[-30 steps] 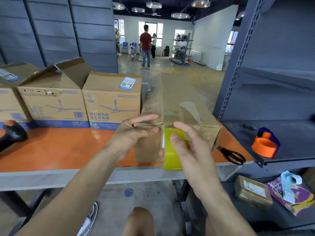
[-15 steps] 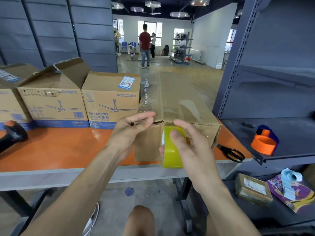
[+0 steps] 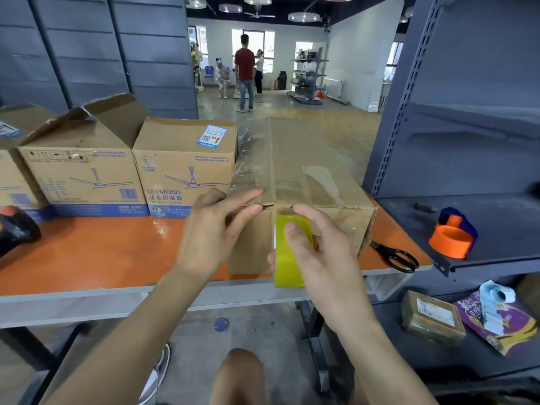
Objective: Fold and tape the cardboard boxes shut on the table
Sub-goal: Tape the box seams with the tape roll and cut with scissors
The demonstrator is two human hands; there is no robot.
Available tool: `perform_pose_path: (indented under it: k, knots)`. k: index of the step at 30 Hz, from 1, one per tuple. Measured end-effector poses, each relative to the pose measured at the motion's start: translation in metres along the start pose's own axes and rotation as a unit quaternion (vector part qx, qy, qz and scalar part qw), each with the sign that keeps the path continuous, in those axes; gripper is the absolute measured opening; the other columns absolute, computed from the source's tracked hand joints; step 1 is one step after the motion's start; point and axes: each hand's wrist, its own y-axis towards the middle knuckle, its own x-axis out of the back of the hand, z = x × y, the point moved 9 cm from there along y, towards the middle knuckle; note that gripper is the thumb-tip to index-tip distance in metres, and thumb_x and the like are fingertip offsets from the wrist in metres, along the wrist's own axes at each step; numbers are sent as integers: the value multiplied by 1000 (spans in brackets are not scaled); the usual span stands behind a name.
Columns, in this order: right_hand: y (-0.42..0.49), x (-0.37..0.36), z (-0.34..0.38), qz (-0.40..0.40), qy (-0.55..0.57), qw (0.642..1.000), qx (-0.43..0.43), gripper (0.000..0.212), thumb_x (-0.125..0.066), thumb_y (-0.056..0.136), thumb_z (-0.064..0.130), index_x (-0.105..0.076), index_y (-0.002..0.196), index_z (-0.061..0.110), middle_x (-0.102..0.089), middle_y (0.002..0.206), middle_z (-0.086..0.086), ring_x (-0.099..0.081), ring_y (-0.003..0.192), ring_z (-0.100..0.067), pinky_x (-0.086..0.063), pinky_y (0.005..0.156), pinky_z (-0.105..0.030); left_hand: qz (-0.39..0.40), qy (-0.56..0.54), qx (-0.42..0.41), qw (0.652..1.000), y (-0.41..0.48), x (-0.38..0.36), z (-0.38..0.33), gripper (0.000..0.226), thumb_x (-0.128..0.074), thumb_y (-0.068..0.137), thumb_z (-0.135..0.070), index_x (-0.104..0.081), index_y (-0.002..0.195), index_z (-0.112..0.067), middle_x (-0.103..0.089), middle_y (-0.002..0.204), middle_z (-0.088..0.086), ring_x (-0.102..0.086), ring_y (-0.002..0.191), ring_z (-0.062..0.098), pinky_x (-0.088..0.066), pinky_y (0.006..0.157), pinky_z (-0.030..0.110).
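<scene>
A long plain cardboard box point(image 3: 309, 171) lies on the orange table point(image 3: 96, 252), its near end at the table's front edge. My right hand point(image 3: 318, 252) grips a yellow-green tape roll point(image 3: 287, 270) held against the box's near face. My left hand point(image 3: 216, 229) lies on the box's near top-left corner, its fingers stretched along the top edge toward the roll. Clear tape glints along the box's left top edge. Two printed fan boxes stand to the left: a closed one point(image 3: 184, 168) and one with its flaps up point(image 3: 79, 171).
Black scissors point(image 3: 394, 257) lie on the table right of the box. An orange tape dispenser point(image 3: 451, 235) sits on the grey shelf at right; a small parcel point(image 3: 432, 317) and packets lie on the shelf below. A black scanner point(image 3: 14, 229) rests far left. People stand far back.
My left fingers have slid a little along the box's top edge. The tape roll in my right hand stays against the near face, hardly moved.
</scene>
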Motion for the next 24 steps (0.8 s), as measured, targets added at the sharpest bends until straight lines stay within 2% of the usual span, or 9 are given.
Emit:
perform_pose_path:
  k: [3,5,6,10,14,17,20,22,24]
  knots:
    - [-1,-2,1,5,-9,1000,1,34,-55,103,26,-52,137,28,-72,101,-15,-75,67,-13,-55,61,-17,-37,125,-125,984,1,7,-31,28,-63,100,-31,-72,127,-33,-50,126,11,-47,119,35,-37,112,37]
    - [-1,-2,1,2,-14,1000,8,34,-54,104,24,-52,138,26,-72,100,-16,-75,66,-13,-55,61,-17,44,74,-205,975,4,-8,-51,34,-58,102,-11,-70,130,-24,-51,146,6,-44,138,29,-28,121,34]
    - [-1,-2,1,1,-16,1000,11,34,-54,104,23,-52,138,26,-72,98,-16,-75,66,-13,-56,62,-19,93,48,-220,970,6,-16,-57,35,-56,103,-8,-69,132,-23,-55,147,0,-46,140,22,-33,119,39]
    - [-2,-3,-1,-1,-13,1000,20,34,-53,104,24,-52,138,28,-72,103,-14,-75,68,-13,-57,63,-20,174,-9,-184,967,26,-23,-59,26,-62,101,-28,-74,124,-29,-68,129,-13,-60,125,7,-47,105,41]
    - [-8,-7,-8,-14,-18,999,45,37,-51,105,32,-47,141,34,-71,109,-3,-75,70,-14,-56,66,-20,210,-9,-171,963,43,-29,-65,23,-76,89,-32,-80,111,-29,-71,113,-10,-61,108,14,-43,103,42]
    - [-14,-7,-16,-36,-5,998,44,51,-53,98,47,-41,144,31,-68,110,14,-76,70,-17,-60,70,-30,238,-49,-139,960,47,-37,-62,23,-79,87,-23,-80,110,-21,-70,117,-5,-60,115,13,-41,109,33]
    - [-19,-5,-21,-56,3,997,49,55,-57,97,45,-38,145,27,-71,105,6,-76,72,-15,-58,69,-23,268,-109,-80,954,45,-42,-52,26,-78,88,-17,-77,114,-19,-69,127,-9,-60,119,-3,-39,103,9]
    - [-22,-5,-21,-58,-21,996,60,52,-58,100,39,-35,145,27,-71,101,5,-75,74,-11,-56,71,-21,271,-118,-62,953,46,-44,-49,27,-79,88,-15,-77,115,-19,-71,125,-11,-62,118,-3,-40,102,7]
    - [-24,-6,-23,-55,-50,996,56,48,-57,101,36,-34,143,30,-73,94,8,-74,74,-7,-58,77,-28,266,-113,-62,955,47,-44,-49,29,-79,88,-17,-76,117,-21,-71,126,-11,-62,120,-2,-41,107,13]
